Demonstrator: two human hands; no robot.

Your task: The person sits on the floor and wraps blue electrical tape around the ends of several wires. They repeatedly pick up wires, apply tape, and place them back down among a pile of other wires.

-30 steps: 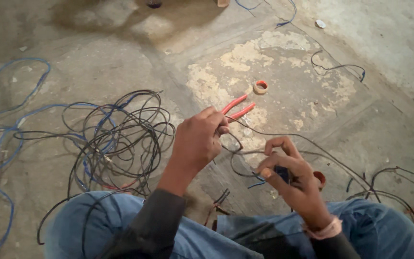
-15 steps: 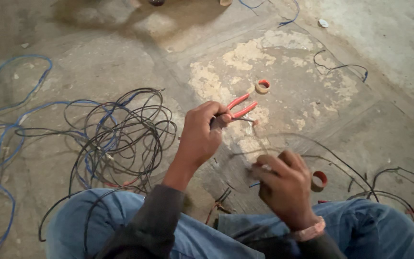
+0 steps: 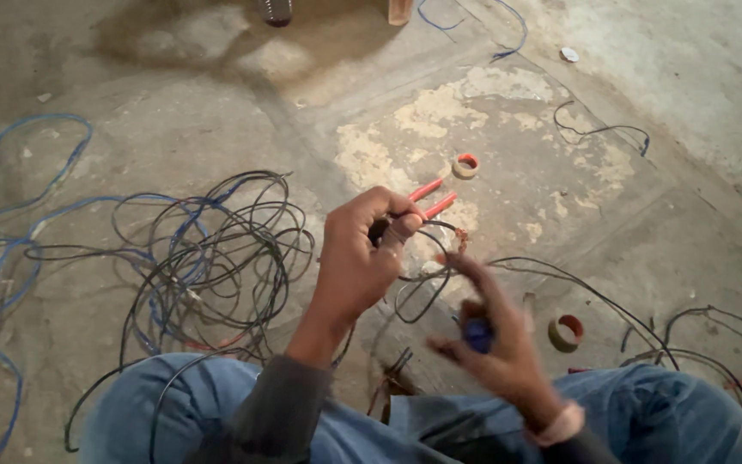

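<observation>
- The red-handled pliers (image 3: 427, 199) sit in the left hand (image 3: 362, 253), held above the concrete floor (image 3: 216, 94); only the two slim red handle ends show, sticking out past the knuckles toward the upper right, slightly spread
- The left hand is closed in a fist around the tool and also pinches a thin black wire (image 3: 427, 283), which droops from it in a loose loop
- The wire's bared, coppery end (image 3: 460, 241) rises just beside the right hand's forefinger
- The right hand (image 3: 491, 344) is blurred; its fingers are partly curled round a small dark blue object (image 3: 477, 335), and whether it also grips the wire I cannot tell
- Both hands are raised over the person's knees in blue jeans (image 3: 173, 412)
- To the left lies a tangle of black and blue wires (image 3: 208, 249); further left, blue cable (image 3: 10, 215) loops over the floor
- A roll of tape with a red core (image 3: 565, 332) lies near the right hand, a second roll (image 3: 465, 165) beyond the pliers
</observation>
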